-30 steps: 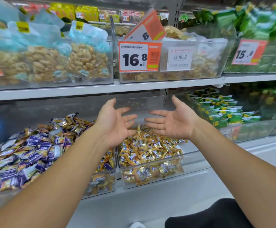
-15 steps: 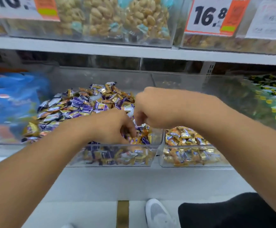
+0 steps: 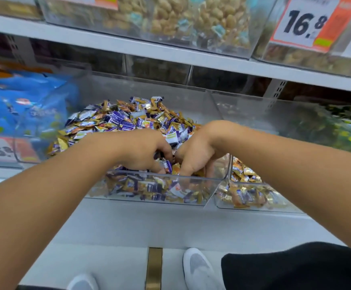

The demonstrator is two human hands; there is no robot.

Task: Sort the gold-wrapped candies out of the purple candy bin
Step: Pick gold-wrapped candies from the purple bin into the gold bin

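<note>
Gold candies (image 3: 166, 114) lie mixed with purple ones in the clear bin (image 3: 149, 176) on the lower shelf, heaped high toward the back and lower at the front lip. Above the heap the upper shelf edge (image 3: 170, 53) leaves open room. The bin's right wall (image 3: 230, 168) touches a second bin (image 3: 254, 206) of gold candies; a blue bag (image 3: 24, 105) sits just left. Both hands reach over the front lip into the near right corner, almost touching each other. The left hand (image 3: 137, 149) has fingers curled down into the candies; the right hand (image 3: 197, 151) likewise, fingertips buried close to the right wall. Whether either pinches a candy cannot be told.
</note>
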